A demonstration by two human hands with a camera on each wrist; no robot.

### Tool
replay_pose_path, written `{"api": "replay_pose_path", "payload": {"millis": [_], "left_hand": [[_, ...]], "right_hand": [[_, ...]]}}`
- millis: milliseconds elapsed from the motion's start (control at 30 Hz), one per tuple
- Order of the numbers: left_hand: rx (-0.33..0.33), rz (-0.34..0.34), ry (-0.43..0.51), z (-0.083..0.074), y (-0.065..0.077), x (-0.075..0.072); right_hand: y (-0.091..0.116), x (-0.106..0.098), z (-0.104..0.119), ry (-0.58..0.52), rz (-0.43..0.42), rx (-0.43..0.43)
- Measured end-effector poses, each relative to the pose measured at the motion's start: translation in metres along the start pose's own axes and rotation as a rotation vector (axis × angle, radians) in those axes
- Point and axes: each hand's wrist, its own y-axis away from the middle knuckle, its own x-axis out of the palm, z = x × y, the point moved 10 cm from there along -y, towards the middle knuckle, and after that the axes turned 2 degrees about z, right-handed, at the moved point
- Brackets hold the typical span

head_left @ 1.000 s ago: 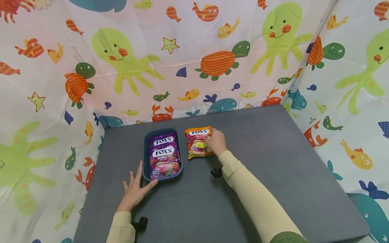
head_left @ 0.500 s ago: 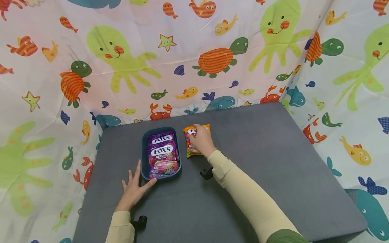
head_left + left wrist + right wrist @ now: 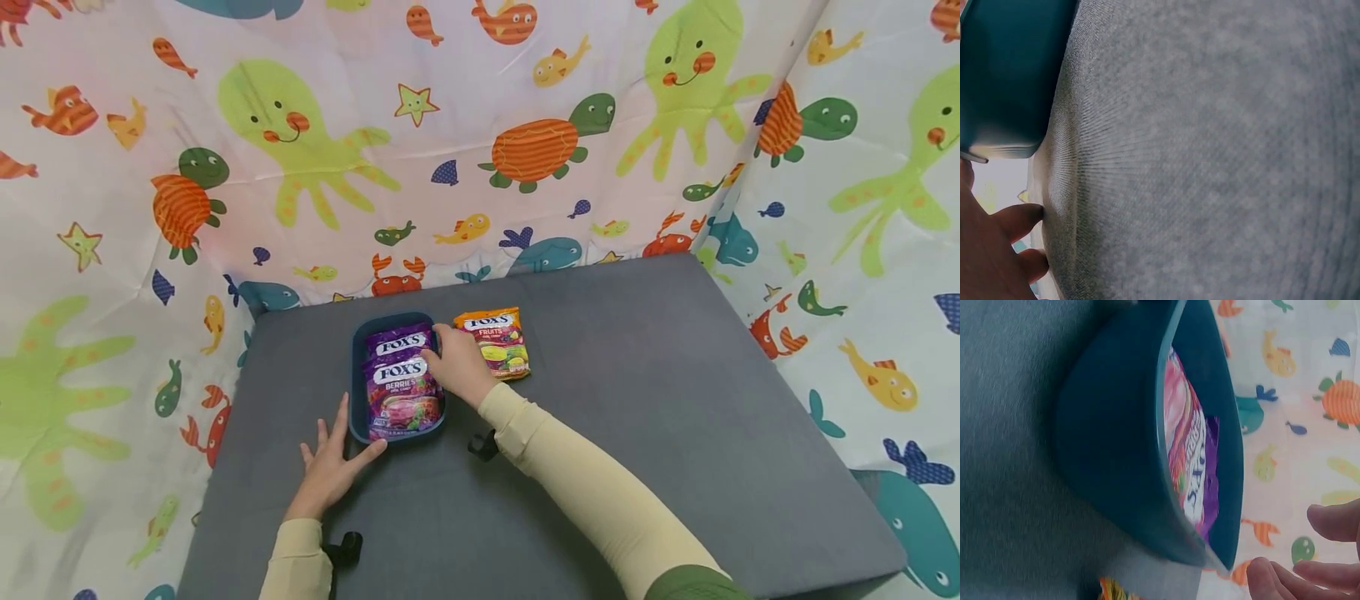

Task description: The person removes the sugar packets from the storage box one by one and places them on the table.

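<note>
A dark blue oblong tub [image 3: 356, 379] holds two purple Fox's candy bags, the front one, marked Berries [image 3: 405, 396], overlapping the other purple bag [image 3: 393, 340]. My left hand [image 3: 324, 475] is spread at the tub's near left corner, with its thumb and a finger at the rim. Over the tub's right edge is my right hand [image 3: 459, 367]; in the right wrist view its thumb and fingers are apart, with nothing between them. An orange-topped Fox's Fruits candy bag [image 3: 504, 350] lies on the table right of the tub, partly hidden by that hand.
The grey cloth-covered table [image 3: 637, 400] extends to the right and toward the front. A curtain printed with sea animals [image 3: 465, 125] hangs along the back and both sides. Dark wrist mounts [image 3: 345, 550] stick out from both sleeves.
My right hand has moved left from the Fruits bag to the tub's right edge, leaving the bag on the table. My left hand has stayed at the tub's corner.
</note>
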Motion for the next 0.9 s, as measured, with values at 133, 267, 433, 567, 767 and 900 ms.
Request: {"api": "replay_pose_path", "payload": {"millis": [133, 267, 433, 567, 767, 900], "left_hand": [[-0.006, 0.005, 0.006, 0.001, -0.001, 0.002], [-0.018, 0.012, 0.005, 0.002, 0.000, 0.002], [-0.029, 0.016, -0.005, 0.001, 0.000, 0.002], [-0.032, 0.015, -0.011, 0.002, 0.000, 0.002], [-0.024, 0.009, -0.011, -0.001, 0.001, 0.001], [-0.020, 0.009, -0.010, -0.001, 0.002, 0.001]], "right_hand": [[0.001, 0.010, 0.006, 0.021, 0.020, 0.011], [0.003, 0.021, 0.011, 0.031, 0.052, 0.046], [0.006, 0.030, 0.013, 0.071, 0.073, 0.074], [0.008, 0.040, 0.015, 0.076, 0.108, 0.087], [0.013, 0.055, 0.019, 0.103, 0.156, 0.099], [0.016, 0.063, 0.018, 0.165, 0.178, 0.128]]}}
